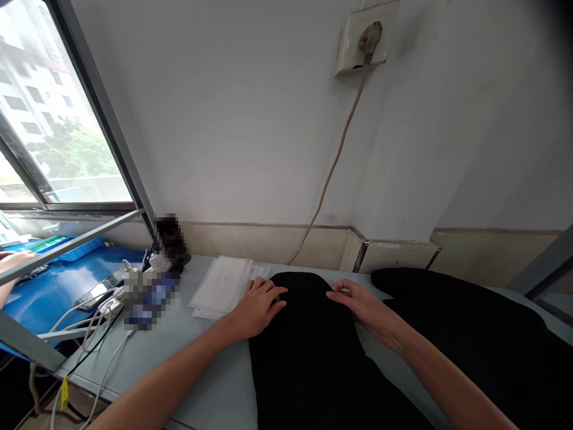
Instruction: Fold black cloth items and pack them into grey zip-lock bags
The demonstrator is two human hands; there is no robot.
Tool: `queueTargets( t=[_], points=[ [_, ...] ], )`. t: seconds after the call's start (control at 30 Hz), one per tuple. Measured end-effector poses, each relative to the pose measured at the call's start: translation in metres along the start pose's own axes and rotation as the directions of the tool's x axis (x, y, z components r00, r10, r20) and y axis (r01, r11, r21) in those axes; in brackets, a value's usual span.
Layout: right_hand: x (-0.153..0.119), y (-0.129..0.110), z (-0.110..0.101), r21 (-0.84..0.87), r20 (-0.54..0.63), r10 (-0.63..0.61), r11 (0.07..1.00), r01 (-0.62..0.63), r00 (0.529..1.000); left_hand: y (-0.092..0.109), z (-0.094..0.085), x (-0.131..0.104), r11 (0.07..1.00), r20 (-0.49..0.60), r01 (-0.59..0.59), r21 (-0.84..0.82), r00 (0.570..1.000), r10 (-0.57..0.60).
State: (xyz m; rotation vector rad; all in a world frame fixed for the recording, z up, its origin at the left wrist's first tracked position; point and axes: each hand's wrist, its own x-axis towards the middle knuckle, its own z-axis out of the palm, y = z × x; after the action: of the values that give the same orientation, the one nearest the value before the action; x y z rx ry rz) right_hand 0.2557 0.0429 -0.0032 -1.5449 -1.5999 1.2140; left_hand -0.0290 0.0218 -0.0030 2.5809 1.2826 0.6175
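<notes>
One black cloth (307, 358), matte, round-ended

I see a wall socket (347, 52) up top, plug (370, 37) seated, cord (336, 158) running down the wall. Window (76, 131) at left, building and greenery outside. Neighbouring blue worktop (60, 289) carries a blue tray (85, 246). White cables (74, 311) bunched nearby; yellow tag (64, 393) lower left. Pixelated dark object (171, 239) by the wall, can't identify.

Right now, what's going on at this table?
A person's left hand is at the left edge of a black cloth on the gray table, and the right hand is at its right edge. A second black cloth lies to the right, and flat translucent packets lie beside the left hand.
</notes>
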Motion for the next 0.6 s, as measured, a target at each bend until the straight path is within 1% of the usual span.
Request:
queueTargets(
  t=[0.07, 0.1, 0.23, 0.33, 0.4, 0.5, 0.53, 0.6],
  points=[
    [-0.004, -0.005, -0.002, 0.140, 0.035, 0.108, 0.984, -0.112, 0.994, -0.001, -0.001, 0.001, 1.000, -0.020, 0.015, 0.024, 1.000, -0.014],
    [-0.005, -0.006, -0.002, 0.157, 0.041, 0.134, 0.978, -0.138, 0.990, -0.001, 0.000, 0.001, 0.999, -0.023, 0.019, 0.035, 1.000, -0.018],
    [-0.002, -0.003, 0.000, 0.100, 0.054, 0.116, 0.988, -0.121, 0.992, -0.004, 0.001, 0.002, 0.994, -0.040, 0.048, 0.097, 0.998, -0.044],
    [0.002, 0.002, 0.001, 0.043, 0.090, 0.045, 0.998, -0.050, 0.995, -0.006, 0.002, 0.002, 0.988, -0.050, 0.067, 0.140, 0.997, -0.061],
    [0.006, 0.006, 0.000, 0.022, 0.095, -0.036, 0.999, 0.034, 0.995, -0.006, 0.002, 0.002, 0.985, -0.059, 0.074, 0.156, 0.996, -0.065],
    [0.013, 0.015, -0.002, -0.082, -0.012, -0.181, 0.980, 0.180, 0.983, -0.008, 0.002, 0.002, 0.985, -0.084, 0.072, 0.155, 0.995, -0.059],
    [0.016, 0.019, -0.003, -0.125, -0.060, -0.219, 0.969, 0.211, 0.974, -0.009, 0.002, 0.002, 0.986, -0.087, 0.066, 0.151, 0.995, -0.053],
    [0.022, 0.025, -0.004, -0.183, -0.150, -0.251, 0.957, 0.223, 0.956, -0.013, 0.004, 0.002, 0.988, -0.087, 0.054, 0.143, 0.995, -0.042]
  ],
)
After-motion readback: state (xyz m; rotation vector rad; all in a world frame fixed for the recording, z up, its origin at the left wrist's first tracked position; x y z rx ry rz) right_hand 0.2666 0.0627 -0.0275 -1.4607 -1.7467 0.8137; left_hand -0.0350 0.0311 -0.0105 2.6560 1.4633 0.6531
